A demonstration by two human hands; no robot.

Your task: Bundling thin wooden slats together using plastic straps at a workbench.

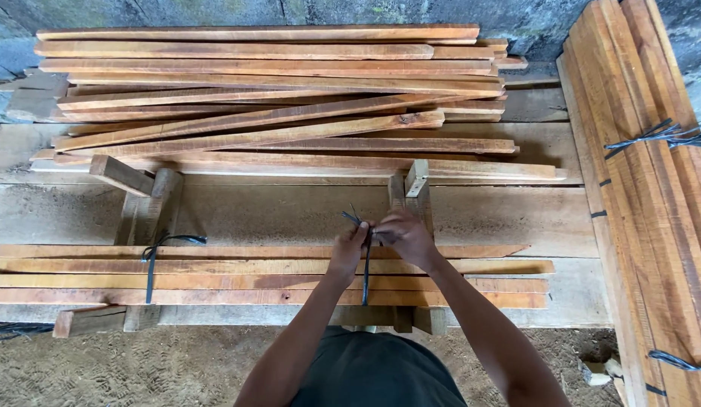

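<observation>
A flat bundle of long reddish wooden slats (pixel 252 273) lies across two small wooden stands in front of me. A dark strap (pixel 365 280) runs around the bundle near its right part, with its ends sticking up. My left hand (pixel 348 247) and my right hand (pixel 405 235) meet above the slats, both pinching the strap's ends where they cross. A second dark strap (pixel 150 267) is tied around the bundle's left part, its loop lying loose on top.
A loose pile of slats (pixel 275 98) lies on wide planks at the back. A strapped bundle (pixel 644 181) runs along the right side. Wooden stand posts (pixel 151 203) rise behind the near bundle. Dirt ground (pixel 162 365) is below.
</observation>
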